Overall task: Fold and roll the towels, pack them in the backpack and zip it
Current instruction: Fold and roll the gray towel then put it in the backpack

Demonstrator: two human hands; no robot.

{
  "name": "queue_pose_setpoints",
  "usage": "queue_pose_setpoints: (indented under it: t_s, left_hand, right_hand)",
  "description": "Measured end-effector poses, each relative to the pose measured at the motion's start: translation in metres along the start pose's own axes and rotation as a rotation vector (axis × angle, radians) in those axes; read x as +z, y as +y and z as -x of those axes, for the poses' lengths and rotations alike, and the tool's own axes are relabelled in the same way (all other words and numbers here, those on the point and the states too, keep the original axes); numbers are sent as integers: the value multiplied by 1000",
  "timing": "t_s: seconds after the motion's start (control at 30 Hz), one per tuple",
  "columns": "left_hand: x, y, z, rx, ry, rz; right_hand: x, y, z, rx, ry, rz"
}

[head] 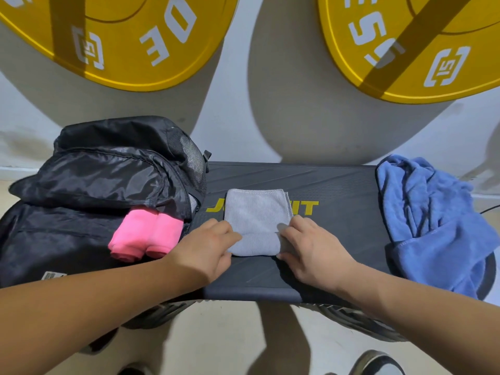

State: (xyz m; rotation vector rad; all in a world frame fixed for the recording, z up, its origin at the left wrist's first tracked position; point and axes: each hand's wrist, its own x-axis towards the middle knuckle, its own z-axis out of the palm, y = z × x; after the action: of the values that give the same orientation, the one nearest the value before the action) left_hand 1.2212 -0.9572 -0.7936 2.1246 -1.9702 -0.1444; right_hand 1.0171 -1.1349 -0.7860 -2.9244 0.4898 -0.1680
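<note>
A folded grey towel (257, 212) lies in the middle of the dark bench (338, 185). Its near end is turned over into the start of a roll. My left hand (208, 244) holds that rolled end on its left side and my right hand (308, 244) holds it on the right. A black backpack (102, 169) lies on the bench's left end with its flap open. Two rolled pink towels (146, 234) stick out of its opening. A crumpled blue towel (433, 212) lies heaped on the right end of the bench.
Two large yellow weight plates (121, 41) (405, 50) hang on the white wall behind the bench. My shoes (376, 364) stand on the pale floor below the bench's near edge.
</note>
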Motion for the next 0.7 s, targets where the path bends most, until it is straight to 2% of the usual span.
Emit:
queue_pose_setpoints:
  t_s: [0.13, 0.2, 0.23, 0.3, 0.37, 0.4, 0.5, 0.57, 0.63, 0.7]
  left_hand:
    - [-6, 1, 4, -296, -5, 439]
    - [-5, 6, 8, -432, -38, 762]
    - [-3, 7, 9, -480, -37, 863]
    - [2, 4, 9, -569, -9, 881]
    - [1, 2, 6, -587, 24, 807]
    - [-1, 2, 5, -521, 49, 712]
    - [-9, 5, 5, -53, 64, 224]
    - [-8, 6, 5, 186, 41, -66]
    - [-3, 8, 7, 234, 37, -189]
    - [2, 9, 10, 221, 21, -229]
  right_hand:
    - [-17, 4, -7, 174, -226, -364]
    - [-20, 6, -6, 271, -323, -546]
    - [-19, 6, -5, 302, -321, -603]
    - [-14, 5, -3, 346, -253, -670]
    - [-9, 4, -5, 385, -173, -695]
    - [-8, 3, -7, 401, -150, -696]
    - [-10, 1, -14, 456, -156, -647]
    - [-11, 1, -19, 460, -171, -613]
    - [-10, 1, -19, 345, -103, -467]
    - [-9, -1, -15, 97, 32, -180]
